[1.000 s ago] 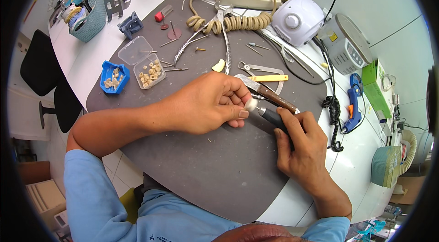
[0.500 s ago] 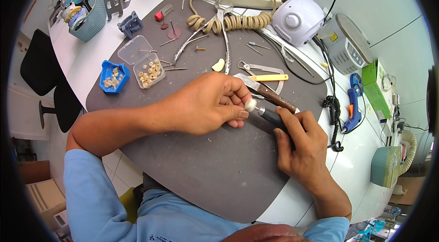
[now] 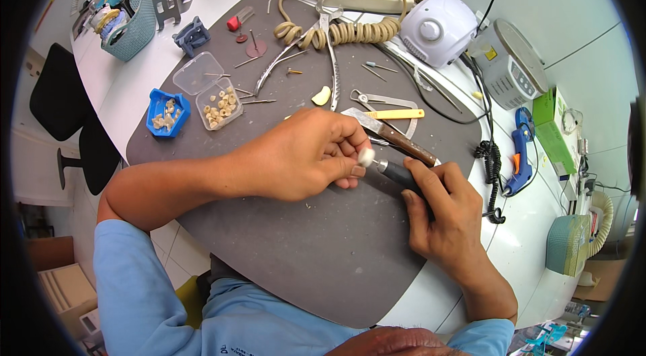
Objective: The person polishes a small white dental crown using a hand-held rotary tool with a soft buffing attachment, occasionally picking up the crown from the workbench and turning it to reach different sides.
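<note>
Over the middle of the grey mat, my right hand (image 3: 447, 211) is wrapped round a dark rotary handpiece (image 3: 402, 178). Its tip carries a small white polishing wheel (image 3: 366, 157), which meets the fingertips of my left hand (image 3: 313, 154). Those fingers are pinched together, and whatever sits between them is hidden by the thumb and the wheel. Just beyond the hands lie a knife with a wooden handle (image 3: 407, 144) and a yellow-handled tool (image 3: 397, 114).
Left of my hands stand an open clear box (image 3: 232, 117) of small tooth-coloured pieces and a blue tray (image 3: 156, 128). Pliers (image 3: 332, 60) and a coiled hose (image 3: 363, 31) lie farther back. A white control unit (image 3: 437, 29) and a blue glue gun (image 3: 519, 161) are to the right.
The wheel and handpiece tip have shifted very slightly left and down against my left fingertips. Both hands otherwise keep their places.
</note>
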A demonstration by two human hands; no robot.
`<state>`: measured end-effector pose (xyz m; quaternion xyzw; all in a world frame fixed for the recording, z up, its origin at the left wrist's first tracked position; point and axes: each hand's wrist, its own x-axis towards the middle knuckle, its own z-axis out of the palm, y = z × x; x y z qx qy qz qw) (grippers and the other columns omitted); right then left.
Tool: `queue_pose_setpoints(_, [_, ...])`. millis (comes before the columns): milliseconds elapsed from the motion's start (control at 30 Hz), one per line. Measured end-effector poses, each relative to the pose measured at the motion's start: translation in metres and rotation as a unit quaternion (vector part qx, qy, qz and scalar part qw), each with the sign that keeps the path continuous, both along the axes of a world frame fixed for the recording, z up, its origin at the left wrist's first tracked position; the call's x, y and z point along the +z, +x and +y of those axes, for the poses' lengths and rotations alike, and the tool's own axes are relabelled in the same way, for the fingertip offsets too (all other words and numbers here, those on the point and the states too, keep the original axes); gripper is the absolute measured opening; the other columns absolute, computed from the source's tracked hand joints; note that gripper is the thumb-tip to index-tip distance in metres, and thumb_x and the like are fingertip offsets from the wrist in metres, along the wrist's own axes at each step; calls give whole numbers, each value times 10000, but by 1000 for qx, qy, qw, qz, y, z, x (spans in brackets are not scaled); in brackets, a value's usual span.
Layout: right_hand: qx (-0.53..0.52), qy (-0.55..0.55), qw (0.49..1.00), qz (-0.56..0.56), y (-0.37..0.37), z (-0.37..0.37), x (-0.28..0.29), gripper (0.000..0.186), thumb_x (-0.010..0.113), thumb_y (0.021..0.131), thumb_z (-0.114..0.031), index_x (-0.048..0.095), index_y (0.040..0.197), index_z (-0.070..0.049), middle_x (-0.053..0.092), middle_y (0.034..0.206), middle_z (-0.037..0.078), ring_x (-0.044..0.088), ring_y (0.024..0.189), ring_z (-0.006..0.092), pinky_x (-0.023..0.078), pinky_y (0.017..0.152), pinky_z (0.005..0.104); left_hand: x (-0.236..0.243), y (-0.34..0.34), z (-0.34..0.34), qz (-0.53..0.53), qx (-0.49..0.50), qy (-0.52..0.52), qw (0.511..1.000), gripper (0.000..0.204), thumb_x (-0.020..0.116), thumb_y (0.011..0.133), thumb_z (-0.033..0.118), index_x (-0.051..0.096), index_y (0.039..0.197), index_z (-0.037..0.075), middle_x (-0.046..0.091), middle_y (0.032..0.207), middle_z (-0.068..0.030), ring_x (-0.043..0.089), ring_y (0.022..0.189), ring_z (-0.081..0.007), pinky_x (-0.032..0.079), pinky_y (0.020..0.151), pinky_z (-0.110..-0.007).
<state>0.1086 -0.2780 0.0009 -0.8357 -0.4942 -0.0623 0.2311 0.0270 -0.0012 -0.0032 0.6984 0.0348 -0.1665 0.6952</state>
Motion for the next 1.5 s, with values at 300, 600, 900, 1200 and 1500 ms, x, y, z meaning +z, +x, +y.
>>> queue_pose_setpoints(300, [9,7,1000,5,3,0,1,478,878,892,-101,797,1362,-75,644,935,89,647,725,262,516,645,399,2,0,0,3,-3,4,1000,138,701,1111,-5,667,1232,-62,753,1072,-113,772,988,-154,664,908,-309])
queue_pose_setpoints(600, [-12,4,1000,7,1,2,0,457,875,899,-109,811,1350,-81,647,926,85,639,716,262,502,638,405,0,0,1,2,-2,6,1000,118,698,1118,3,672,1217,-56,754,1073,-106,771,981,-152,662,904,-308])
queue_pose_setpoints(900, [14,13,1000,10,4,1,1,454,864,902,-105,803,1351,-76,651,922,90,640,712,266,505,640,407,0,1,1,4,-3,8,1000,122,699,1116,-1,669,1222,-53,751,1077,-110,767,985,-156,661,911,-318])
queue_pose_setpoints(1200, [-22,16,999,17,1,0,0,443,833,921,-90,771,1357,-41,651,952,112,646,724,285,507,643,413,-5,1,0,-17,5,-35,999,149,695,1106,-15,639,1242,-37,720,1121,-92,752,1035,-150,652,943,-322])
queue_pose_setpoints(1500, [-10,48,999,18,1,-4,-6,420,804,936,-65,752,1351,-32,647,952,137,642,738,317,510,656,430,-13,-5,-7,-72,11,-37,997,203,706,1086,-24,645,1280,-29,714,1148,-71,747,1062,-143,642,967,-312])
